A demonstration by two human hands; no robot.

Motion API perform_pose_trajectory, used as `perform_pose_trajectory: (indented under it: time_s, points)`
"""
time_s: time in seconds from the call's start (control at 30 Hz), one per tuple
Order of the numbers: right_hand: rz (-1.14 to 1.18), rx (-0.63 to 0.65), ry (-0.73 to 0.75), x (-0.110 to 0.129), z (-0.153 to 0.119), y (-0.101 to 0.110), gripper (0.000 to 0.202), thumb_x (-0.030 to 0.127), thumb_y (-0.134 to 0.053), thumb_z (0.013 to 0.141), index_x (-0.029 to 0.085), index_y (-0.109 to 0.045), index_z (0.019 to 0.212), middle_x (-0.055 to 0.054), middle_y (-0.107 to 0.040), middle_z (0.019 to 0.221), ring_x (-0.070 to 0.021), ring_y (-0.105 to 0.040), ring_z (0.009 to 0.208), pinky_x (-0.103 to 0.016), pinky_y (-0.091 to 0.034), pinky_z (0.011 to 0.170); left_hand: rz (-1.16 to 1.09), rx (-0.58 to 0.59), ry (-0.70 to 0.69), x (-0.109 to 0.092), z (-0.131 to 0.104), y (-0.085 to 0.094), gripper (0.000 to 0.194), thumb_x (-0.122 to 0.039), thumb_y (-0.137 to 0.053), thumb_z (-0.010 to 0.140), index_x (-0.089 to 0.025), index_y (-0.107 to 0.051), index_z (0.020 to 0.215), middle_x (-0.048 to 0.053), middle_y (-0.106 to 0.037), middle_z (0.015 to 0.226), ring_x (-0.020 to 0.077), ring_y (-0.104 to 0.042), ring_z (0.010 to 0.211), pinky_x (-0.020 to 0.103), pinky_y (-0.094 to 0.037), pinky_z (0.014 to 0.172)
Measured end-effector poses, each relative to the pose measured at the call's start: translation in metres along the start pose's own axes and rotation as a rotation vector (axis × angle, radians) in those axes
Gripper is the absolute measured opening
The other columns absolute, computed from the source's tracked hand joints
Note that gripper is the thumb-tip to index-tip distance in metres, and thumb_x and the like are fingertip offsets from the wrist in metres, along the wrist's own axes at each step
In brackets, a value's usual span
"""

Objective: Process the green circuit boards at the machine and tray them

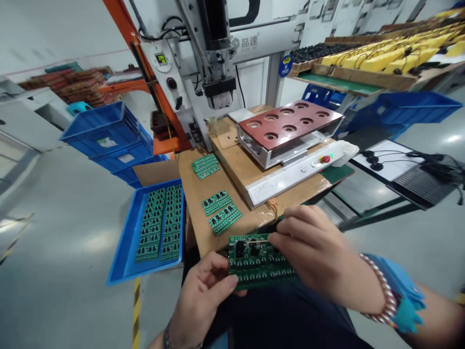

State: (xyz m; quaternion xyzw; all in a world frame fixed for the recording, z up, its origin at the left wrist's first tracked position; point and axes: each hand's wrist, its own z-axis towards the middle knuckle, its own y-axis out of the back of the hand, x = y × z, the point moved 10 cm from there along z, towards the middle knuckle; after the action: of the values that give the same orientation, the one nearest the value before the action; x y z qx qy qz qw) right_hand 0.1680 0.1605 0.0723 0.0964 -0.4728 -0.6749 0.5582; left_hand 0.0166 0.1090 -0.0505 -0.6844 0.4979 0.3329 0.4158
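Note:
A green circuit board [254, 276] with black round parts is held over the lap, below the table's front edge. My left hand [203, 295] grips its left end, with the thumb on top and fingers beneath. My right hand [316, 252] is above the board's right part, fingers pinched on a thin pale stick [256, 241] that lies across the black parts. On the brown table [192, 194] two boards [225, 219] lie near the front edge, and a small stack of boards [206, 166] is farther back.
A blue tray [123, 252] with two rows of boards is at the left, near stacked blue crates [105, 131]. Beyond the table's front stand a machine [218, 87], a red fixture plate [290, 123] and a control bar with a red button [325, 159].

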Motion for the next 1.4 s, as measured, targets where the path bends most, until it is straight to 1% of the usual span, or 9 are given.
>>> perform_pose_trajectory:
  time_s: [0.1,0.27,0.43,0.63,0.93,1.07,1.3,1.4]
  points:
    - [0.003,0.010,0.001,0.001,0.000,-0.002,0.017,0.003,-0.045,0.081,0.009,-0.061,0.085,-0.007,-0.053,0.077,-0.0180,-0.041,0.079,-0.034,-0.033,0.066,-0.014,0.001,0.000,0.000,0.000,0.000,0.010,-0.019,-0.073,0.069,-0.019,-0.065,0.075,-0.002,-0.065,0.069,0.0135,-0.062,0.062,0.025,-0.054,0.059]
    - [0.020,0.043,0.014,0.003,0.000,-0.006,0.018,0.006,-0.043,0.083,0.010,-0.060,0.086,-0.007,-0.052,0.077,-0.0180,-0.041,0.080,-0.035,-0.033,0.068,-0.039,0.009,-0.001,-0.001,0.000,-0.001,0.010,-0.020,-0.074,0.068,-0.018,-0.065,0.073,-0.003,-0.065,0.067,0.0125,-0.062,0.059,0.024,-0.053,0.057]
    - [0.010,0.039,-0.002,-0.001,0.001,-0.004,0.020,0.003,-0.042,0.082,0.011,-0.060,0.087,-0.006,-0.052,0.078,-0.0166,-0.040,0.078,-0.034,-0.032,0.067,-0.025,-0.006,0.003,-0.001,-0.001,0.000,0.010,-0.020,-0.074,0.068,-0.018,-0.066,0.073,-0.002,-0.066,0.067,0.0131,-0.062,0.059,0.024,-0.053,0.058]
    - [0.005,0.010,0.012,0.000,0.001,-0.002,0.018,0.005,-0.043,0.082,0.011,-0.060,0.088,-0.006,-0.053,0.080,-0.0172,-0.040,0.079,-0.034,-0.032,0.068,-0.026,-0.041,0.005,-0.002,-0.004,0.000,0.012,-0.020,-0.075,0.066,-0.017,-0.064,0.071,-0.003,-0.064,0.065,0.0124,-0.061,0.058,0.024,-0.052,0.057]
    - [0.003,0.055,0.009,0.002,0.001,-0.006,0.018,0.005,-0.042,0.082,0.012,-0.059,0.084,-0.006,-0.052,0.077,-0.0177,-0.041,0.078,-0.033,-0.031,0.067,-0.044,-0.037,0.008,-0.001,-0.002,0.003,0.016,-0.019,-0.075,0.066,-0.016,-0.063,0.074,-0.002,-0.065,0.066,0.0131,-0.062,0.059,0.024,-0.052,0.056]
    - [0.027,0.077,0.011,0.006,0.001,-0.010,0.018,0.006,-0.042,0.083,0.012,-0.059,0.087,-0.006,-0.052,0.079,-0.0184,-0.042,0.081,-0.034,-0.032,0.069,-0.048,-0.052,0.017,-0.001,-0.003,0.003,0.017,-0.019,-0.076,0.064,-0.016,-0.062,0.073,-0.002,-0.064,0.066,0.0129,-0.061,0.058,0.025,-0.053,0.056]
    - [0.024,0.063,0.037,0.008,0.003,-0.011,0.018,0.006,-0.043,0.083,0.010,-0.059,0.090,-0.006,-0.052,0.079,-0.0179,-0.041,0.080,-0.034,-0.031,0.067,-0.059,-0.025,0.001,-0.003,-0.002,0.001,0.013,-0.017,-0.074,0.067,-0.016,-0.063,0.073,-0.002,-0.064,0.068,0.0124,-0.061,0.060,0.025,-0.054,0.057]
    - [0.022,0.069,0.033,0.008,0.002,-0.011,0.019,0.005,-0.042,0.083,0.010,-0.059,0.092,-0.007,-0.052,0.079,-0.0190,-0.043,0.083,-0.035,-0.032,0.069,-0.059,-0.041,0.006,-0.003,-0.002,0.003,0.014,-0.018,-0.075,0.066,-0.016,-0.063,0.073,-0.002,-0.064,0.067,0.0124,-0.061,0.059,0.025,-0.054,0.057]
